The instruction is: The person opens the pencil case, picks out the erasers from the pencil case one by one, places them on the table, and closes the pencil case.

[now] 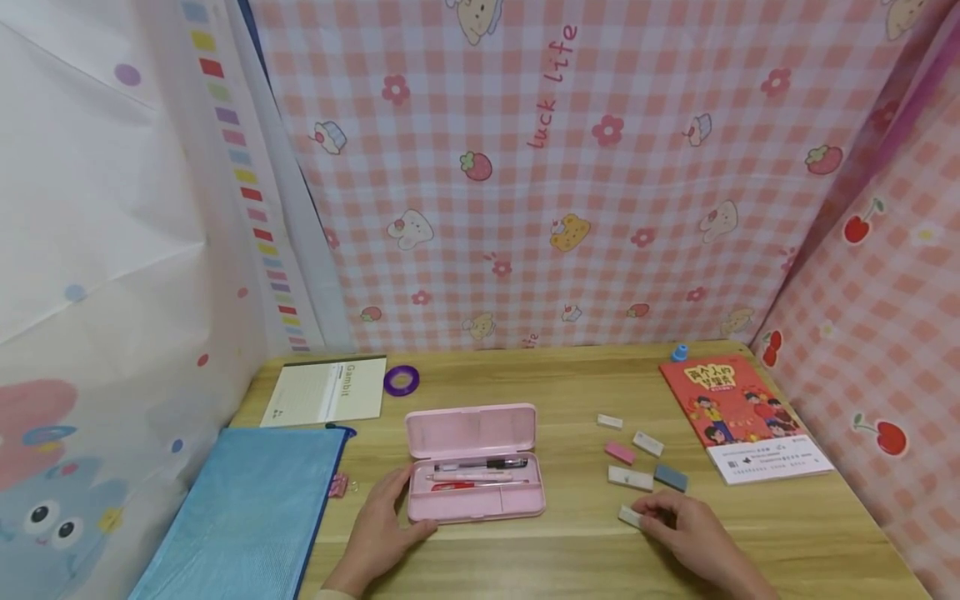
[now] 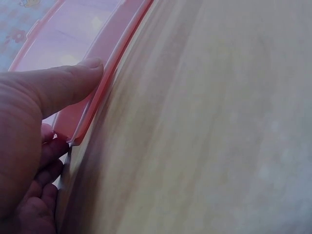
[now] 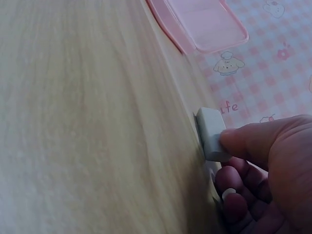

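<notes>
Both forearms are cut off by the lower edge of the head view. In the left wrist view only a curved pink edge of the pencil case point(image 2: 105, 63) and blurred wood grain show; its contents are out of sight there. In the right wrist view the white eraser point(image 3: 210, 132) is partly covered by the thumb, and the fingers point(image 3: 239, 204) under it are dim.

The right hand point(image 1: 693, 533), at the lower right of the head view, pinches the white eraser point(image 1: 630, 517) at its left end, the grip narrow around it, with the eraser low on the tabletop point(image 1: 570, 550). The left hand point(image 1: 386, 521), lower centre, rests against the front left corner of the open pink pencil case point(image 1: 475, 467), thumb on its rim, fingers relaxed. Pens lie inside the case; their markings are too small to read.

Just above the right hand lie more erasers: a pink one point(image 1: 620, 452), a grey-blue one point(image 1: 671, 477) and white ones point(image 1: 630, 477). A red booklet point(image 1: 738, 417) lies at the right, a blue zip pouch point(image 1: 240, 517) at the lower left, a pale booklet point(image 1: 326, 392) and a purple tape roll point(image 1: 401, 380) behind it. The wooden tabletop is walled by pink checked cloth point(image 1: 540, 167) printed with cartoons.
</notes>
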{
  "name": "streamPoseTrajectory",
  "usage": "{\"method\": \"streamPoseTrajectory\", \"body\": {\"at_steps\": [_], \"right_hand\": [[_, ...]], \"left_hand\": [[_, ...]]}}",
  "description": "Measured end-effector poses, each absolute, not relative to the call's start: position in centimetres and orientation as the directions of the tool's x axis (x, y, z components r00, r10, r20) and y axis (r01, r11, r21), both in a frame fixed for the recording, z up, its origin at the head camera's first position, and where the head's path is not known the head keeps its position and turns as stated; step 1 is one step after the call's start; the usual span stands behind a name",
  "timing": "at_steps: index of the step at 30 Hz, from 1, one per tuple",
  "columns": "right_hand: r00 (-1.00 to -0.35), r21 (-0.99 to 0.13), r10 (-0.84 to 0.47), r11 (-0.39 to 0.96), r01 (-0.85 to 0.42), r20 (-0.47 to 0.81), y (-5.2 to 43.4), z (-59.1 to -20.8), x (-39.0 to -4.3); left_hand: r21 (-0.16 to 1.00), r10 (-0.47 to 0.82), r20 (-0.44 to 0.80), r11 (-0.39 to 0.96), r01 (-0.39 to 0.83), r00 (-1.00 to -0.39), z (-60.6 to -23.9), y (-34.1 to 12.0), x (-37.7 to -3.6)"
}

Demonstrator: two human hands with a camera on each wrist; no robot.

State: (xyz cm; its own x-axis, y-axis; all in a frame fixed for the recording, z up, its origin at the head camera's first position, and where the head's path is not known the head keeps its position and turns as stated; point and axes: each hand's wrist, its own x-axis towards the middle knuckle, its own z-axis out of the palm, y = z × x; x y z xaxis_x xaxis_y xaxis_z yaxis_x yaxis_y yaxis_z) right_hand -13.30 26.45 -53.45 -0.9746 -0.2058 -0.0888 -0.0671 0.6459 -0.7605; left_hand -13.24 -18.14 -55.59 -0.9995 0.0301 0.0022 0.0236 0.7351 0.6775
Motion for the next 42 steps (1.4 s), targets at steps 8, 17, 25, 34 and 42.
{"method": "streamPoseTrajectory", "body": {"at_steps": [8, 17, 25, 34, 42], "right_hand": [[-0.980, -0.748, -0.199, 0.654, -0.112, -0.028, 26.2, -53.8, -13.3], [-0.985, -0.757, -0.168, 0.649, -0.075, -0.047, 26.1, -53.1, -13.2], [-0.969, -0.824, -0.240, 0.536, -0.182, 0.057, 22.7, -50.5, -15.5], [-0.975, -0.861, -0.220, 0.500, -0.094, -0.022, 16.4, -49.2, -19.8], [-0.975, -0.933, -0.217, 0.357, -0.038, -0.043, 13.5, -49.9, -22.0]], "left_hand": [[0.670, 0.020, -0.011, 0.743, 0.008, -1.000, -55.6, -18.1, -13.3], [0.683, 0.025, -0.012, 0.731, 0.010, -1.000, -55.8, -17.9, -13.4], [0.721, -0.009, -0.095, 0.689, -0.075, -0.995, -54.4, -18.2, -13.7], [0.834, -0.003, -0.018, 0.552, -0.017, -1.000, -52.1, -19.0, -16.1], [0.863, -0.012, -0.040, 0.504, -0.041, -0.999, -52.0, -18.5, -17.4]]}}
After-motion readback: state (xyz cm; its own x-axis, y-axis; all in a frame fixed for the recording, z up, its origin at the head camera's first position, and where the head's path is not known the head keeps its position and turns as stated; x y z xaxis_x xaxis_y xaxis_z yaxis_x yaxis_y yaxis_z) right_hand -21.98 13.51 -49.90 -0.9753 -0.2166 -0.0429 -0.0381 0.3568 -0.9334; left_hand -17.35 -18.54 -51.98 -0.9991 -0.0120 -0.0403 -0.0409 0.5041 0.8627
